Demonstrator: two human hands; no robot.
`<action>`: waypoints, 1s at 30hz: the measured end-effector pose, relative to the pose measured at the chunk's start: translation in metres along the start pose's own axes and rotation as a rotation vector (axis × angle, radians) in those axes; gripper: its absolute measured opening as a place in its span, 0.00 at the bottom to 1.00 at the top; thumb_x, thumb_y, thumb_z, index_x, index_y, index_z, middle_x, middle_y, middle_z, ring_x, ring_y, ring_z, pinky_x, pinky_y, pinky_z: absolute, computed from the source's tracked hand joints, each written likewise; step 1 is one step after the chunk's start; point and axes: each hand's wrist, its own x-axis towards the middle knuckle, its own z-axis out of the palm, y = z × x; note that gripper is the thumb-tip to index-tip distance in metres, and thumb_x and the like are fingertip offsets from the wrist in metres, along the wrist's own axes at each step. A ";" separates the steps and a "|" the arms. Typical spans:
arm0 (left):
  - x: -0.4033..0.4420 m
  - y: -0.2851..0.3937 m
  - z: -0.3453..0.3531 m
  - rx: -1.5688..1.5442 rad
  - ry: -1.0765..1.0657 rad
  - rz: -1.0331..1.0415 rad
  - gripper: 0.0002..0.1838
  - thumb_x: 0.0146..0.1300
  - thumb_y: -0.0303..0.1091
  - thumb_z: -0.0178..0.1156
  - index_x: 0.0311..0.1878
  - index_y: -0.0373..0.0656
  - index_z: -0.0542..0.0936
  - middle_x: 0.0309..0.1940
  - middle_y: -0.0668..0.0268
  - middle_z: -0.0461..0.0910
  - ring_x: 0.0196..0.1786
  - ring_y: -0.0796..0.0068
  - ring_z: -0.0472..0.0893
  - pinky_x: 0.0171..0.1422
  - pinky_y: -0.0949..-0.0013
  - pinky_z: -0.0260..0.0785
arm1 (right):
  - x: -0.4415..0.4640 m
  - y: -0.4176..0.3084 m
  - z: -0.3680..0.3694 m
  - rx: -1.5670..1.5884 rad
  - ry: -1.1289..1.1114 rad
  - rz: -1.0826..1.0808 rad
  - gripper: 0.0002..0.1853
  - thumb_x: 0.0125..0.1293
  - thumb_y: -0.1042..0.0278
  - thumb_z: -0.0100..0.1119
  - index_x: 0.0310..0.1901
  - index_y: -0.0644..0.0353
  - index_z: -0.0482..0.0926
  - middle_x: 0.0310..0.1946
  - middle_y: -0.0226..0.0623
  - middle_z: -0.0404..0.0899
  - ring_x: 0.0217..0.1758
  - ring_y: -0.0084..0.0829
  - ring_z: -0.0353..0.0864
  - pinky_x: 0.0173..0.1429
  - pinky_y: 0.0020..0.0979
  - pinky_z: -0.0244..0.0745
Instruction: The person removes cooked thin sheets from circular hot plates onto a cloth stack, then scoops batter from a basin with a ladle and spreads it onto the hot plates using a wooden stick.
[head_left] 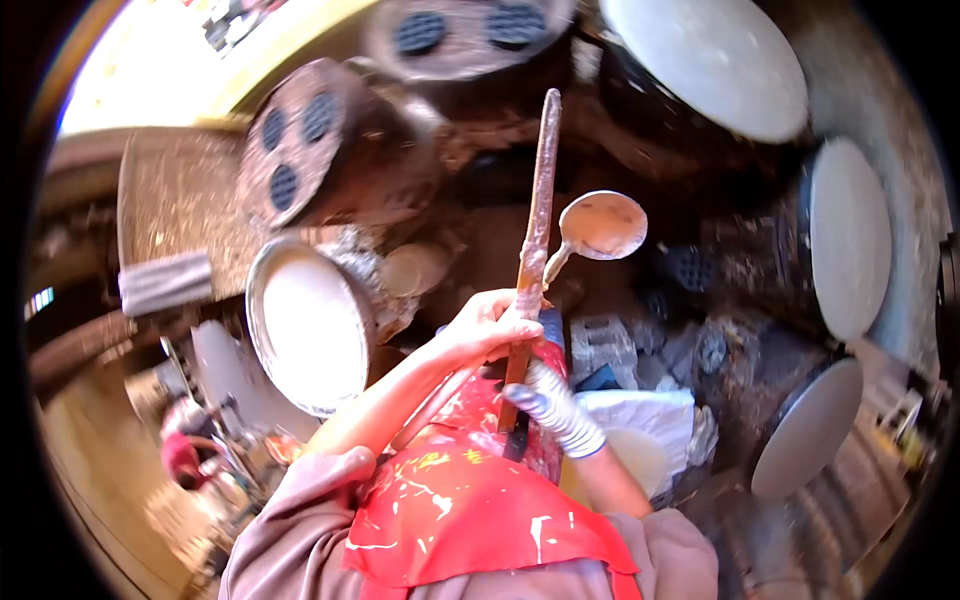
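Observation:
My bare left hand [492, 328] is closed around a long wooden stick [541, 190], crusted with pale residue and pointing up and away from me. A ladle [603, 226] with a round, shallow bowl sticks out just right of the stick. Its handle passes into the same hand, and a pale length [432, 408] shows again below my wrist. My right hand [556, 406], in a white striped glove, closes on the stick's lower end, close to my body. The red apron [470, 515] I wear is splashed with white.
A white-topped round vessel [308, 326] stands at left. Brown drums with dark perforated openings [318, 118] are at upper left and top. Large pale discs [715, 62] line the right side. White sheeting [645, 425] lies right of my legs. Another person [185, 445] is at far left.

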 end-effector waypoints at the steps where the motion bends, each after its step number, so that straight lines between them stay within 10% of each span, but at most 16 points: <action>1: -0.017 -0.004 -0.020 -0.014 0.026 0.099 0.19 0.54 0.33 0.63 0.48 0.36 0.72 0.29 0.70 0.76 0.30 0.86 0.73 0.31 0.83 0.63 | 0.003 0.004 0.025 -0.024 0.004 0.080 0.08 0.63 0.70 0.53 0.41 0.62 0.70 0.26 0.30 0.75 0.27 0.20 0.74 0.35 0.23 0.71; 2: -0.036 -0.002 -0.040 0.056 0.054 0.223 0.22 0.58 0.39 0.60 0.51 0.35 0.70 0.28 0.64 0.79 0.15 0.89 0.65 0.16 0.86 0.53 | 0.006 0.008 0.045 -0.049 0.021 0.160 0.07 0.63 0.70 0.52 0.40 0.62 0.70 0.24 0.29 0.74 0.25 0.20 0.73 0.33 0.22 0.70; 7: -0.153 -0.035 -0.169 -0.164 0.445 0.408 0.18 0.65 0.44 0.48 0.49 0.40 0.73 0.18 0.72 0.69 0.12 0.88 0.61 0.13 0.84 0.53 | 0.001 0.000 0.133 -0.236 0.008 0.168 0.16 0.66 0.67 0.47 0.54 0.61 0.68 0.19 0.23 0.68 0.20 0.12 0.66 0.24 0.17 0.65; 11: -0.214 -0.100 -0.295 -0.167 0.897 0.409 0.17 0.65 0.45 0.48 0.44 0.40 0.74 0.15 0.71 0.68 0.10 0.86 0.63 0.12 0.81 0.55 | 0.032 0.011 0.185 -1.171 -0.234 0.021 0.25 0.62 0.66 0.47 0.61 0.56 0.59 0.27 0.51 0.76 0.31 0.48 0.78 0.35 0.39 0.73; 15: -0.227 -0.162 -0.399 0.053 1.121 0.205 0.17 0.63 0.46 0.49 0.34 0.40 0.74 0.14 0.70 0.68 0.10 0.82 0.64 0.12 0.76 0.57 | 0.080 0.051 0.264 -1.750 -0.615 0.020 0.20 0.62 0.63 0.44 0.54 0.62 0.64 0.25 0.50 0.77 0.29 0.47 0.78 0.32 0.42 0.72; 22: -0.172 -0.202 -0.418 -0.264 1.031 0.012 0.16 0.61 0.44 0.49 0.27 0.39 0.71 0.13 0.67 0.68 0.10 0.78 0.66 0.12 0.71 0.57 | 0.103 0.108 0.291 -1.657 -0.636 0.043 0.11 0.60 0.63 0.47 0.38 0.61 0.73 0.23 0.49 0.77 0.26 0.47 0.77 0.32 0.44 0.71; 30: -0.222 -0.206 -0.351 -1.413 0.022 0.326 0.18 0.67 0.42 0.44 0.45 0.33 0.66 0.15 0.74 0.63 0.10 0.88 0.60 0.12 0.83 0.53 | 0.052 0.094 0.254 -1.777 -0.679 0.031 0.18 0.62 0.63 0.47 0.52 0.61 0.66 0.23 0.52 0.76 0.26 0.49 0.76 0.32 0.46 0.69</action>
